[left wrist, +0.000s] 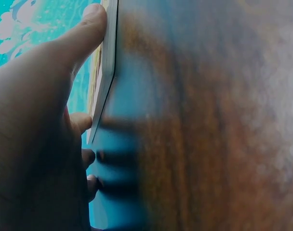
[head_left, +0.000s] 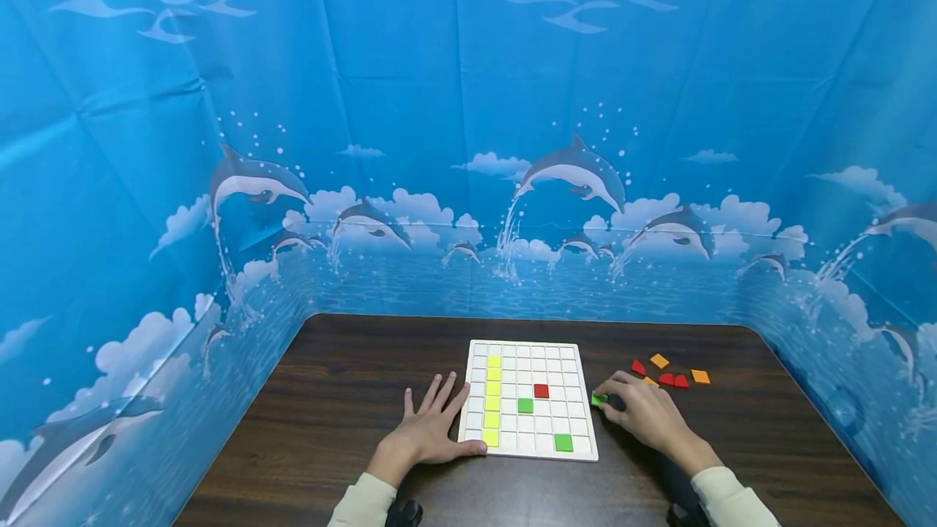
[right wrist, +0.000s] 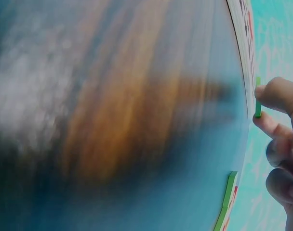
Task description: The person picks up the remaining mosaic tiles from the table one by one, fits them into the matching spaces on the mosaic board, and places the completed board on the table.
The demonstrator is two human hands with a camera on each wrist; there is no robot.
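A white gridded board (head_left: 515, 353) lies on the table, with a column of yellow tiles (head_left: 492, 403), one red tile (head_left: 541, 390) and two green tiles, one mid-board (head_left: 525, 405) and one near the front right corner (head_left: 563, 442). My left hand (head_left: 428, 432) rests spread at the board's left side, thumb on its front left corner. Just off the board's right edge, my right hand (head_left: 644, 411) pinches a small green tile (right wrist: 258, 98) between thumb and fingertip. In the right wrist view another green piece (right wrist: 227, 199) lies on the table below that hand.
Beyond my right hand lie several loose pieces, among them an orange tile (head_left: 699, 376) and a red piece (head_left: 681, 381). The dark wooden table (head_left: 351, 364) is enclosed by a blue dolphin-print curtain (head_left: 410, 104) at the back and sides.
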